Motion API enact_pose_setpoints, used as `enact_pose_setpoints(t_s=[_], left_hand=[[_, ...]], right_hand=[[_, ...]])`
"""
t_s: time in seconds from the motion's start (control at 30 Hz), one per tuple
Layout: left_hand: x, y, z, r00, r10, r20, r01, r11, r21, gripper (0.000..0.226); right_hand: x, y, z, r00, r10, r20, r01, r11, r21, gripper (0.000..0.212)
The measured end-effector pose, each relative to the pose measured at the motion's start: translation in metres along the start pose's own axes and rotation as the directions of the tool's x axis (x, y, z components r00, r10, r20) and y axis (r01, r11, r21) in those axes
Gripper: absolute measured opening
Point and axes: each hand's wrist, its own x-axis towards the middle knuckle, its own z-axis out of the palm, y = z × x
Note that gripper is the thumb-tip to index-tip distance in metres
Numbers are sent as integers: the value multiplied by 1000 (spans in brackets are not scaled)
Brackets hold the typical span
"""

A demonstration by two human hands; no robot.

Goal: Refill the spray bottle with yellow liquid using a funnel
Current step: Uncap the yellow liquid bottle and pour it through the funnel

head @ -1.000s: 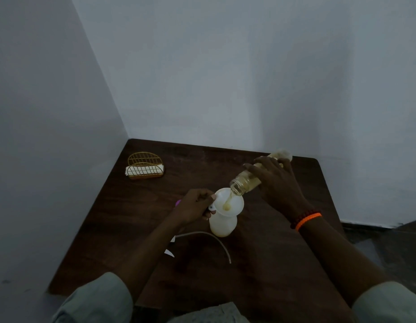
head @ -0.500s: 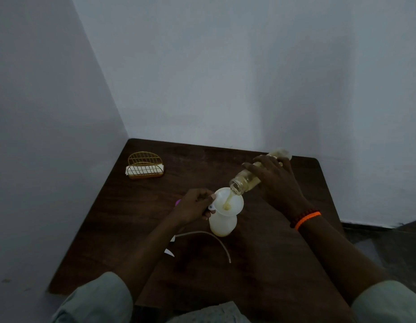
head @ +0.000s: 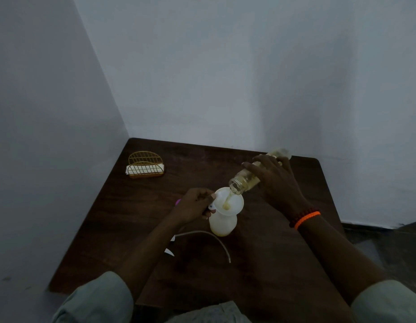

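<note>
A white translucent spray bottle (head: 223, 223) stands without its head on the dark wooden table (head: 137, 206), with a little yellow liquid at its bottom. A white funnel (head: 235, 205) sits in its neck. My left hand (head: 194, 203) pinches the funnel's tab at its left rim. My right hand (head: 275, 183) holds a clear bottle of yellow liquid (head: 243, 181) tilted mouth-down over the funnel, and a thin yellow stream runs into it. The spray head's white dip tube (head: 211, 236) curves on the table in front of the bottle; the head itself is mostly hidden under my left forearm.
A gold wire holder with white napkins (head: 145, 165) stands at the table's back left. Something small and purple (head: 178, 201) peeks out behind my left hand. Walls close off the table at the left and back; the floor drops away at the right.
The pouring bottle has stayed in nearly the same tilt while the liquid keeps running into the funnel. Both hands have held their places.
</note>
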Motion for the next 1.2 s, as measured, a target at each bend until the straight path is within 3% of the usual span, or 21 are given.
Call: enact_pose_setpoints(t_s=[1.2], left_hand=[[-1, -2, 1, 1000, 9, -2, -9, 1000, -25, 25]], right_hand=[[0, 2, -11, 997, -37, -68, 38, 999, 21, 66]])
